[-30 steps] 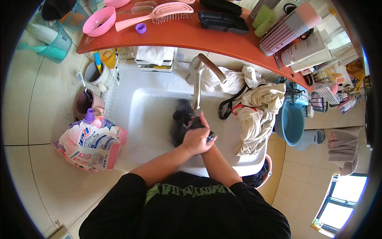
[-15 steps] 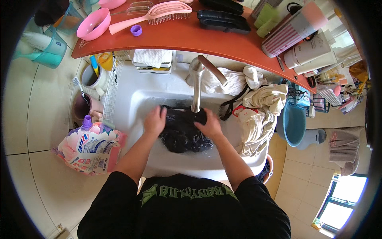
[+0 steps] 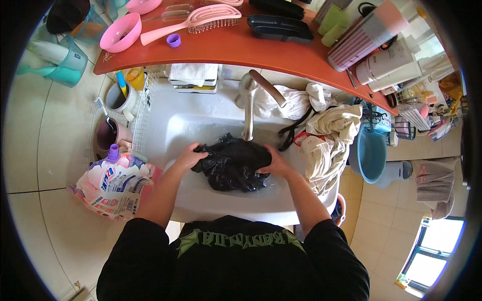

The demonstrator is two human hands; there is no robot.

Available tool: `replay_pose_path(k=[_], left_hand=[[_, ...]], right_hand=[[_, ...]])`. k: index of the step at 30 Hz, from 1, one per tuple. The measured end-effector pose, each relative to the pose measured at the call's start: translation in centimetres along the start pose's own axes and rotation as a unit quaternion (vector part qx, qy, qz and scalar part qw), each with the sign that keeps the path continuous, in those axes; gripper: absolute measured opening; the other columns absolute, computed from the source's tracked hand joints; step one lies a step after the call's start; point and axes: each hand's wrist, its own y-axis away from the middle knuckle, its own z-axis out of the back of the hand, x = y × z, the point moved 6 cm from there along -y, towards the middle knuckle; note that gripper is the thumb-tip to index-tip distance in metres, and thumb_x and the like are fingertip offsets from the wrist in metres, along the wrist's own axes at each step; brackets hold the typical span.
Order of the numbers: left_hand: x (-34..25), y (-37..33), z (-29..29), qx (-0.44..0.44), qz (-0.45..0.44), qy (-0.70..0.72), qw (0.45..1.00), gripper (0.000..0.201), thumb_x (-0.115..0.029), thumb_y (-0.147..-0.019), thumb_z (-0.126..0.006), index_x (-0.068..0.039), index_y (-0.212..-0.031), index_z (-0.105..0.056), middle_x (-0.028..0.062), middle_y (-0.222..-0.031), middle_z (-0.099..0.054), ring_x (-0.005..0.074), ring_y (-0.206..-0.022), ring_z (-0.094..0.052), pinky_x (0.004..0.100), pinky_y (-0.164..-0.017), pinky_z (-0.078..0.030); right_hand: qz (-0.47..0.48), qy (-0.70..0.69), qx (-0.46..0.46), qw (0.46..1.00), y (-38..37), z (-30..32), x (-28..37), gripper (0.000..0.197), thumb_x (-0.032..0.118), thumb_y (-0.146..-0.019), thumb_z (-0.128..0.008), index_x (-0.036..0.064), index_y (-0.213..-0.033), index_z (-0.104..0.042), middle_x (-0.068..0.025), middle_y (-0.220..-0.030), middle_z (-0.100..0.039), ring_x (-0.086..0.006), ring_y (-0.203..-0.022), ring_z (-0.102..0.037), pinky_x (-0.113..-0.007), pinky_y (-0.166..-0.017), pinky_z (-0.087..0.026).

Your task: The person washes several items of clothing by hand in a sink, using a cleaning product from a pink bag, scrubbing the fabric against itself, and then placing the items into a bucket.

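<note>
A wet black garment [image 3: 233, 163] lies bunched in shallow water in the white sink [image 3: 196, 203], below the metal faucet [image 3: 248, 108]. My left hand [image 3: 190, 156] grips its left edge between thumb and fingers. At the opposite edge my right hand [image 3: 276, 161] has closed on the cloth, thumb on top and some fingers hidden behind it. Wet cream-coloured clothes [image 3: 326, 150] are heaped on the sink's right rim, with a black strap [image 3: 296, 129] trailing from them. The garment's exact kind cannot be made out.
Above the sink's back runs a red-brown shelf [image 3: 216, 47] bearing a pink hairbrush [image 3: 201, 20], a pink bowl [image 3: 121, 33] and bottles. A detergent pouch [image 3: 118, 185] with a purple cap stands at left, near cups [image 3: 111, 135]. A blue basin [image 3: 371, 155] hangs at right.
Both hands have moved slightly outward and down to the garment's sides. The black cloth is now spread wider and raised a little in the water.
</note>
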Motion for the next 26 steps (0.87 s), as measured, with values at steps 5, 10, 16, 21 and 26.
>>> replay_pose_path(k=[5,10,16,21,26], left_hand=[[-2.1,2.4,2.5,-0.122,-0.086,-0.111,0.983,0.026,-0.017,-0.074,-0.064,-0.002,-0.095,-0.061,0.0188,-0.089,-0.062,0.0289,-0.082,-0.06,0.0342,-0.072,-0.046],[2.2,3.8,-2.3,-0.079,0.094,0.305,0.944,0.019,-0.016,-0.078,-0.061,-0.005,-0.094,-0.059,0.0087,-0.084,-0.062,0.0232,-0.081,-0.06,0.0337,-0.069,-0.047],[-1.8,6.1,-8.5,0.064,0.161,0.458,0.872,0.046,-0.022,-0.075,-0.067,-0.001,-0.111,-0.047,0.0094,-0.092,-0.056,0.0197,-0.083,-0.056,0.0333,-0.07,-0.046],[-3.5,6.2,-10.1,0.053,0.098,0.473,0.874,0.041,0.002,-0.064,-0.064,0.0,-0.103,-0.053,0.0107,-0.09,-0.06,0.023,-0.081,-0.059,0.0365,-0.075,-0.047],[-14.6,13.1,-11.9,0.119,0.068,0.477,0.868,0.039,-0.002,-0.065,-0.067,0.0,-0.102,-0.054,0.009,-0.088,-0.059,0.0181,-0.079,-0.057,0.0313,-0.07,-0.046]], right_hand=[[-0.04,0.191,0.086,0.977,0.5,3.2,3.3,0.071,0.032,-0.058,-0.078,0.0001,-0.115,-0.05,-0.0187,-0.108,-0.055,-0.0296,-0.101,-0.053,-0.032,-0.087,-0.041],[-0.087,0.138,-0.023,0.986,0.4,2.2,6.4,0.056,0.035,-0.065,-0.07,-0.0028,-0.104,-0.056,-0.02,-0.097,-0.06,-0.0366,-0.091,-0.057,-0.038,-0.08,-0.046],[-0.062,-0.355,0.207,0.909,4.0,-12.7,9.6,0.037,0.028,-0.076,-0.065,0.0062,-0.105,-0.057,-0.0019,-0.094,-0.058,-0.0122,-0.075,-0.054,-0.029,-0.062,-0.046],[-0.365,-0.358,-0.072,0.856,5.2,-10.0,2.4,0.061,0.053,-0.075,-0.057,0.0097,-0.117,-0.05,-0.0062,-0.11,-0.054,-0.021,-0.099,-0.051,-0.04,-0.085,-0.037],[-0.205,-0.654,0.073,0.724,4.4,-9.4,3.7,0.076,0.074,-0.072,-0.04,0.0171,-0.123,-0.046,-0.01,-0.123,-0.049,-0.0315,-0.109,-0.049,-0.057,-0.094,-0.029]])
